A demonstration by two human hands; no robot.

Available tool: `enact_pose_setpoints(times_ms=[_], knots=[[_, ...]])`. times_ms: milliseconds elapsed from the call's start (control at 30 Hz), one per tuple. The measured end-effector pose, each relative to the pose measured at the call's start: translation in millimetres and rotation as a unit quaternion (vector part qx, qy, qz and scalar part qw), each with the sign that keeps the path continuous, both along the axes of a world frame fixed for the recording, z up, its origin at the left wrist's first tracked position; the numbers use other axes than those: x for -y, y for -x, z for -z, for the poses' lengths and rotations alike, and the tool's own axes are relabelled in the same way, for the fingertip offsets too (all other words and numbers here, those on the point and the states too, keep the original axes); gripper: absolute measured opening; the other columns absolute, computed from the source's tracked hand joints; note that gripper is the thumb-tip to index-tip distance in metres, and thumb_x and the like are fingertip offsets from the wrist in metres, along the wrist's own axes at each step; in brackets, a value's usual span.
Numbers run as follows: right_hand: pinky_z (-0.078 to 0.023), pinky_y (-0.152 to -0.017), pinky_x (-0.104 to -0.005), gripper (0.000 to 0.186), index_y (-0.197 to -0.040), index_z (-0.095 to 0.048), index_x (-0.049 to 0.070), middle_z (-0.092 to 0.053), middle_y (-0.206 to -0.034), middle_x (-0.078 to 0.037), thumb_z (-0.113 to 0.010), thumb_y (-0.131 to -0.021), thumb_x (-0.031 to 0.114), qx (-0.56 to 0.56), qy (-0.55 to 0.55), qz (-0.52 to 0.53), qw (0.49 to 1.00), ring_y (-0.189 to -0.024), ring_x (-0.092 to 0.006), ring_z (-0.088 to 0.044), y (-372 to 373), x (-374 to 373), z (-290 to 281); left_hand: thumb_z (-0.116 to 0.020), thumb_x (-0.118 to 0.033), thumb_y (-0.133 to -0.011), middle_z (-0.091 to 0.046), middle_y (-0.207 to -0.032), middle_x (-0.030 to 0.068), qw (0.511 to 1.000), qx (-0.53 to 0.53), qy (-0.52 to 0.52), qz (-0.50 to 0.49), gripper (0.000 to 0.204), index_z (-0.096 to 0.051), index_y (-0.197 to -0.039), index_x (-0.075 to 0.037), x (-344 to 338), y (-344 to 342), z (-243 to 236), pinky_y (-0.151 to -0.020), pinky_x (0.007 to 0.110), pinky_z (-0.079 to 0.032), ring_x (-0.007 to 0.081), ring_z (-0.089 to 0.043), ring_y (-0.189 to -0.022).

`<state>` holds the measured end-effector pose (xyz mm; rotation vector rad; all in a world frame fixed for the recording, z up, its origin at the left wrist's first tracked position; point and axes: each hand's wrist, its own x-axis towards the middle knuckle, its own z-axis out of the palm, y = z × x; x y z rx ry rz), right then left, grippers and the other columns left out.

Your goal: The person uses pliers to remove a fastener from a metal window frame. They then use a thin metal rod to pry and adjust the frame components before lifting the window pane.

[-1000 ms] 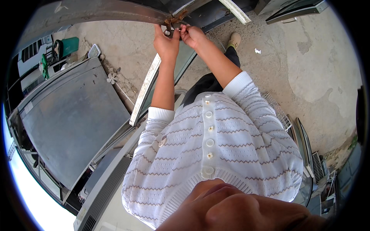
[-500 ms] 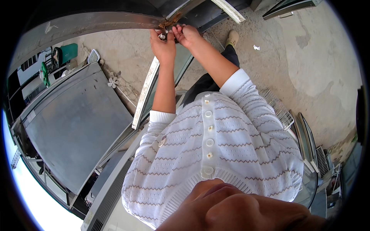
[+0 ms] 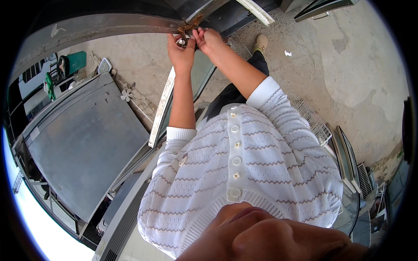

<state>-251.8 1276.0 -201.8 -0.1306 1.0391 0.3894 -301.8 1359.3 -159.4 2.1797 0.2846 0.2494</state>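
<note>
Rusty joint (image 3: 190, 25), upper centre

We are seeing the left hand (image 3: 181, 56) half open around a small white part (image 3: 181, 41) just below the joint; the right hand (image 3: 212, 41) is lying curled beside it. We are not managing to tell what either is gripping.

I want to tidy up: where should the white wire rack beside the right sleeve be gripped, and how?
Probably by the long outer edge of the wire rack, coming from the right: that edge shows, while the right sleeve hides part of the inner side.
</note>
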Motion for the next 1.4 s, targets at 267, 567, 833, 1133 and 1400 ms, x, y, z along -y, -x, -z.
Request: enact_pose_setpoints(times_ms=[267, 567, 833, 1133, 1400], knots=[[-0.060, -0.069, -0.0291, 0.009, -0.094, -0.044, -0.002, -0.057, -0.081, -0.010, -0.037, -0.094, 0.004, 0.051, -0.068, -0.037, 0.996, -0.062, -0.0128, -0.058, -2, 12, 16, -0.075, -0.016, -0.068, -0.059, -0.109, 0.0117, 0.987, 0.001, -0.150, -0.061, 0.067, -0.046, -0.127, -0.008, 22, 10, -20, -0.081, 0.035, -0.046, 0.0261, -0.057, -0.100], [-0.057, -0.073, -0.0287, 0.015, -0.094, -0.054, 0.004, -0.060, -0.081, -0.006, -0.050, -0.095, 0.019, 0.133, 0.008, -0.253, 0.958, -0.071, -0.0118, -0.060, 0, 39, 28, -0.078, -0.025, -0.064, -0.063, -0.113, 0.0104, 0.971, 0.003, -0.234, -0.058, 0.075, -0.041, -0.127, -0.010, 24, 3, -25, -0.081, 0.040, -0.048, 0.0313, -0.060, -0.100], [-0.053, -0.089, -0.0366, 0.013, -0.098, -0.054, 0.005, -0.062, -0.095, -0.006, -0.059, -0.090, 0.015, 0.226, 0.021, -0.274, 0.935, -0.098, -0.0191, -0.062, 6, 53, 28, -0.076, -0.030, -0.067, -0.065, -0.110, 0.0090, 0.969, -0.004, -0.239, -0.062, 0.073, -0.041, -0.128, -0.011, 18, 2, -25, -0.074, 0.040, -0.050, 0.0321, -0.065, -0.090], [-0.051, -0.090, -0.0319, 0.014, -0.096, -0.053, 0.006, -0.064, -0.101, -0.010, -0.064, -0.087, 0.010, 0.295, 0.019, -0.310, 0.904, -0.101, -0.0195, -0.062, 6, 55, 32, -0.075, -0.026, -0.068, -0.064, -0.113, 0.0109, 0.971, -0.028, -0.231, -0.063, 0.076, -0.037, -0.131, -0.010, 22, 4, -29, -0.074, 0.041, -0.050, 0.0328, -0.065, -0.088], [-0.054, -0.080, -0.0279, 0.016, -0.090, -0.053, 0.006, -0.066, -0.093, -0.011, -0.067, -0.085, 0.012, 0.316, 0.079, -0.278, 0.904, -0.093, -0.0190, -0.065, 10, 49, 34, -0.074, -0.024, -0.069, -0.062, -0.117, 0.0133, 0.977, -0.010, -0.208, -0.044, 0.081, -0.032, -0.137, -0.011, 23, 7, -26, -0.078, 0.039, -0.049, 0.0328, -0.064, -0.093]])
